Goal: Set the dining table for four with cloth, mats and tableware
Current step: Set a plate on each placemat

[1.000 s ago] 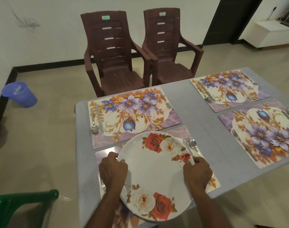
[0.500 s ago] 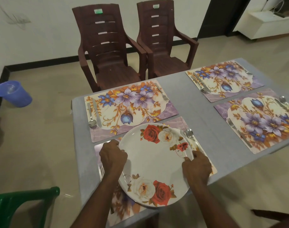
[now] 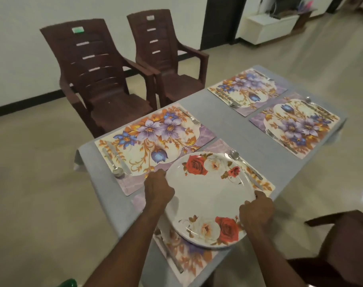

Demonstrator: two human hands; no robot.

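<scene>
Both grips pinching the rose plate [image 3: 209, 195] by its rim, left hand [image 3: 158, 188] and right hand [image 3: 257, 212], over the nearest mat [image 3: 188, 253]. Cloth [image 3: 224, 123], four mats, cutlery laid; plates for three mats [image 3: 153, 139] apparently left.

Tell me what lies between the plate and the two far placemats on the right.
In the head view, between the rose plate and the far placemats: a spoon and knife on the near mat, then bare grey tablecloth.

No text is readable; the stickers on the chairs [image 3: 106, 79] are blurred.
</scene>
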